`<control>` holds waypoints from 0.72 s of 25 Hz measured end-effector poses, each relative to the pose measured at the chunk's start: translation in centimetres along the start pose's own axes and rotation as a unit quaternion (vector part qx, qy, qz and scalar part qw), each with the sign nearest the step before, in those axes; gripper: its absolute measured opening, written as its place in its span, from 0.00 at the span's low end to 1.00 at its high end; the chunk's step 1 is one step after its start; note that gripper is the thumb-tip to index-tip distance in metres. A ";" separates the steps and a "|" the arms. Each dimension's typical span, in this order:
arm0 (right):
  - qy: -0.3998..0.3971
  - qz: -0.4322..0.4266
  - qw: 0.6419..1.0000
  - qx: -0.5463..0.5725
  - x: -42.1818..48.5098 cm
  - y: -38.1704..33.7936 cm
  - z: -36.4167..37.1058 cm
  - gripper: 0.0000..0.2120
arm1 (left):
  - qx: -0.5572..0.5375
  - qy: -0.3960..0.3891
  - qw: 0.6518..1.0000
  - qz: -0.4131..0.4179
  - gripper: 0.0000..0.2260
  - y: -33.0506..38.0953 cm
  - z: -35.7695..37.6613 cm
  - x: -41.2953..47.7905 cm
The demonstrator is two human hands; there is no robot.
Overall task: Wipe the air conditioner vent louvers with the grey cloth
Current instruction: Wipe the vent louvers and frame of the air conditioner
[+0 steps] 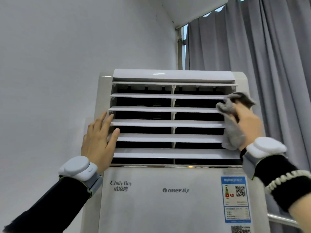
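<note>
A white floor-standing air conditioner [168, 199] faces me, its vent holding several white horizontal louvers [168, 123] tilted open over dark gaps. My right hand [247, 125] grips a crumpled grey cloth [232, 115] and presses it against the right ends of the upper and middle louvers. My left hand [99, 138] lies flat on the left edge of the vent with fingers spread, its thumb touching a louver's left end. Both wrists wear white devices over black sleeves.
A white wall [58, 56] runs behind and to the left of the unit. Grey curtains [269, 56] hang close on the right, over a window. A metal rail [282, 221] shows at the lower right.
</note>
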State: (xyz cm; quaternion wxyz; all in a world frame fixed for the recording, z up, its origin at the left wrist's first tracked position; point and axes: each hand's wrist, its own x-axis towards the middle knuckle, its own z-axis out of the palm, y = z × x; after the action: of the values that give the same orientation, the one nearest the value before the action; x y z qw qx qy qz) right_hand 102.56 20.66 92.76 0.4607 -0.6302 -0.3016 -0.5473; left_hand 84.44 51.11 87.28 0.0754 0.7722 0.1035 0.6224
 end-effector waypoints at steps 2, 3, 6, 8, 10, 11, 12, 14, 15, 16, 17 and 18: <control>-0.007 -0.098 0.995 -0.035 -1.8 -1.7 2.6 0.17 | -0.011 0.000 1.000 0.000 0.26 0.3 0.1 -0.1; -0.009 -0.129 0.990 -0.050 -2.5 -2.7 4.1 0.18 | -0.015 -0.002 1.000 0.003 0.26 0.4 0.1 -0.3; 0.000 -0.149 0.986 -0.079 -3.8 -5.9 8.5 0.22 | -0.022 -0.011 1.000 0.018 0.26 0.3 -0.2 -1.1; -0.013 -0.170 0.980 -0.101 -4.7 -7.9 10.8 0.23 | -0.020 -0.017 0.999 0.030 0.26 -0.2 -0.5 -1.7; -0.039 -0.205 0.972 -0.113 -5.5 -10.2 12.6 0.23 | -0.014 -0.022 0.999 0.032 0.28 -0.9 -1.0 -2.0; -0.055 -0.216 0.968 -0.111 -5.8 -11.3 13.4 0.23 | -0.010 -0.022 0.999 0.031 0.29 -1.2 -1.3 -2.2; -0.073 -0.226 0.966 -0.106 -6.1 -12.4 14.0 0.23 | -0.006 -0.020 0.999 0.032 0.30 -1.5 -1.5 -2.2; -0.121 -0.244 0.958 -0.084 -6.7 -14.5 14.7 0.23 | -0.001 -0.011 0.999 0.033 0.30 -1.7 -1.7 -2.3; -0.144 -0.254 0.954 -0.063 -6.9 -15.3 14.9 0.23 | -0.002 -0.006 1.000 0.030 0.30 -1.7 -1.8 -2.3; -0.160 -0.260 0.951 -0.039 -7.3 -15.9 14.9 0.23 | -0.005 -0.003 1.000 0.024 0.31 -1.8 -1.9 -2.3; -0.171 -0.263 0.949 -0.011 -7.9 -16.3 14.8 0.22 | -0.008 -0.001 1.000 0.016 0.31 -1.9 -2.2 -2.4; -0.188 -0.255 0.948 0.029 -8.4 -16.5 14.4 0.21 | -0.011 0.001 1.000 0.010 0.31 -2.1 -2.4 -2.5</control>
State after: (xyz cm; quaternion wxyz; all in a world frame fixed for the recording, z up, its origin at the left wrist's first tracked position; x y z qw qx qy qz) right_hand 92.02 41.34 89.14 0.2586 -0.6100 -0.5494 -0.5091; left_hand 81.42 52.49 84.90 0.0776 0.7719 0.0894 0.6246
